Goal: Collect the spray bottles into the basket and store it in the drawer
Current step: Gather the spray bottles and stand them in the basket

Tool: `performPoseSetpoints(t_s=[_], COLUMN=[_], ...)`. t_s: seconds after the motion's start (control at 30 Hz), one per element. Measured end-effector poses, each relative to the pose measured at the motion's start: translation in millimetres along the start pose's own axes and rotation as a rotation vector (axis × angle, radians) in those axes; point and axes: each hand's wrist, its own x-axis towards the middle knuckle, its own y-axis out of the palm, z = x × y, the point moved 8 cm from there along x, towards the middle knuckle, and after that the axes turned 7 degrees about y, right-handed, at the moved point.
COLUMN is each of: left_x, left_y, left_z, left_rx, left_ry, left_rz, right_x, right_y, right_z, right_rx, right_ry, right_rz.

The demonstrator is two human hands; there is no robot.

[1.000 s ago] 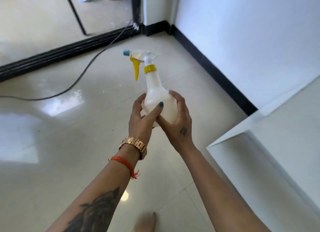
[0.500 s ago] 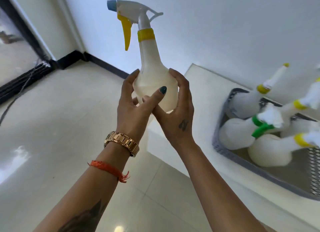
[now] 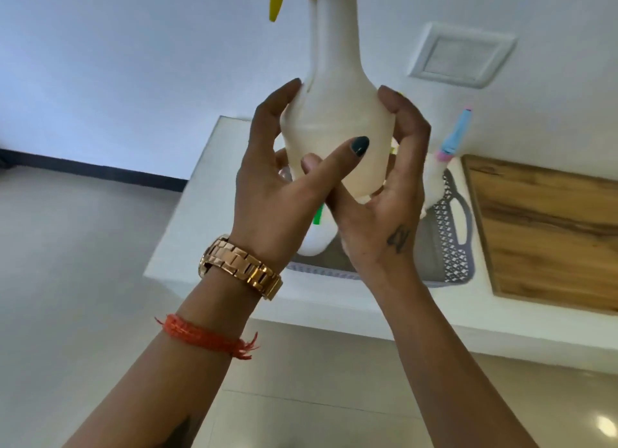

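Note:
I hold a white spray bottle (image 3: 336, 89) with a yellow collar and yellow trigger upright in front of me; its head is cut off by the top edge. My left hand (image 3: 277, 193) wraps its left side with the thumb across the front. My right hand (image 3: 391, 193) cups its right side and base. Behind my hands a grey mesh basket (image 3: 448, 243) sits on a white counter (image 3: 200, 220). Other white bottles lie in the basket, one with a blue and pink nozzle (image 3: 454, 136), mostly hidden by my hands.
A wooden board (image 3: 548, 226) lies on the counter right of the basket. A white wall with a square vent plate (image 3: 463, 54) rises behind. Glossy tiled floor (image 3: 67, 263) spreads to the left and below, with a black skirting along the wall.
My view has swung right and the bottle has risen in the frame. The counter and basket now sit directly behind my hands, and the wooden board has come into view.

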Motion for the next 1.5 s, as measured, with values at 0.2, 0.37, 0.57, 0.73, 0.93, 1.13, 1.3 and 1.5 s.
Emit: performPoseSetpoints(t_s=[0.2,0.37,0.57,0.73,0.93,1.13,1.3,1.5], left_x=[-5.1,-20.5,-50.3,-70.8,-80.3,-76.3,-65.9,-56.4], left_y=[78.6,138.8,197.3,220.8,228.5,220.7,215.5,212.8], left_z=[-17.2,-21.5,-1.6,29.4,73.8,105.1,125.7,138.8], left_rx=[-0.016,-0.018,0.013,0.118,0.241,0.347,0.354,0.377], left_ry=[0.059,0.069,0.070,0.118,0.159,0.161,0.114,0.055], left_rz=[0.187,0.321,0.385,0.352,0.354,0.227,0.186,0.233], right_x=[9.1,8.3,-4.3,-1.1,13.2,26.4,39.1,49.5], right_y=[-78.6,-136.6,-195.4,-225.2,-226.0,-205.5,-187.5,-175.4], right_z=[-3.0,-13.6,-47.4,-70.7,-101.9,-118.4,-137.2,-162.4], right_rx=[-0.025,-0.051,0.145,0.092,-0.156,-0.445,-0.492,-0.394], right_ry=[0.007,0.022,0.240,0.390,0.563,0.522,0.458,0.516], right_rz=[-0.131,-0.159,-0.015,-0.024,0.020,0.014,0.037,0.187])
